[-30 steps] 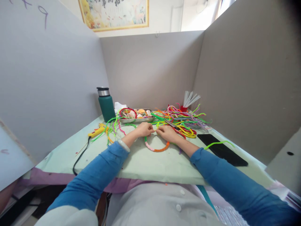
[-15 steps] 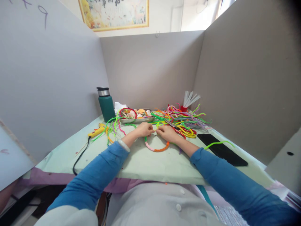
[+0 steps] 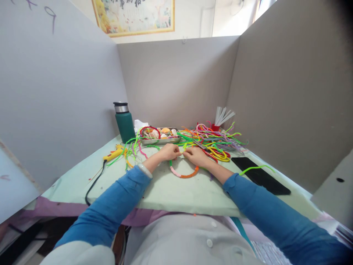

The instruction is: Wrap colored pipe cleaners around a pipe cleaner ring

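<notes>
A ring wrapped in coloured pipe cleaners [image 3: 186, 176], with green, pink and orange stretches, lies near the middle of the table. At its far side my left hand [image 3: 168, 151] pinches the rim with fingertips together. Facing it, my right hand [image 3: 195, 156] is also closed in a pinch, almost touching the left fingertips. A bit of yellow-green pipe cleaner [image 3: 184, 146] pokes up between the hands. The far part of the ring is hidden by my fingers.
Behind my hands are a metal tray [image 3: 162, 140] of shells and a heap of pipe cleaners [image 3: 220, 145] with scissors [image 3: 199, 144]. A green bottle [image 3: 125, 125] and yellow glue gun [image 3: 113, 154] stand left; a black phone [image 3: 260, 176] and red cup [image 3: 215, 127] of glue sticks are right.
</notes>
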`<state>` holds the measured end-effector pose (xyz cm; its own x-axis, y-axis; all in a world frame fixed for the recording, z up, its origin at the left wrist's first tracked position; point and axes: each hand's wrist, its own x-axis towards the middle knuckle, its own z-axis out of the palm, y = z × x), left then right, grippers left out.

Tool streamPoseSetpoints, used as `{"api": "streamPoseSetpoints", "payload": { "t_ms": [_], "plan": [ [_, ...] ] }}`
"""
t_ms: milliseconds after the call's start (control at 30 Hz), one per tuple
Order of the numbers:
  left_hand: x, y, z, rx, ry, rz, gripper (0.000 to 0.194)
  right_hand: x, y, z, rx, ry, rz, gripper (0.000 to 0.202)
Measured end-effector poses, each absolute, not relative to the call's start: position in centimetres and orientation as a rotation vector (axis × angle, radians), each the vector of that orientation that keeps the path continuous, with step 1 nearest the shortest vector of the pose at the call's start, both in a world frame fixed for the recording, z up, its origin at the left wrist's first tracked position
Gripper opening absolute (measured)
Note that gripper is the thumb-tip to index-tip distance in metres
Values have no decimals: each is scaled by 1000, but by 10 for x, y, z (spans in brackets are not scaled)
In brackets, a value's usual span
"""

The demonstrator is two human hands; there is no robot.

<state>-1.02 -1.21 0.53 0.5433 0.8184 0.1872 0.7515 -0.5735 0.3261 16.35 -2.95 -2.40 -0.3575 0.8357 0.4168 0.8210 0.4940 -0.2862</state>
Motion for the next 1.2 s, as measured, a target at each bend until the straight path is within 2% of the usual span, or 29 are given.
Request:
{"api": "streamPoseSetpoints", "payload": {
  "t_ms": [1200],
  "plan": [
    [-10,-16,10,2477,1291,478,24,164,-31,-24,-1307,-2199,89,32]
  ]
}}
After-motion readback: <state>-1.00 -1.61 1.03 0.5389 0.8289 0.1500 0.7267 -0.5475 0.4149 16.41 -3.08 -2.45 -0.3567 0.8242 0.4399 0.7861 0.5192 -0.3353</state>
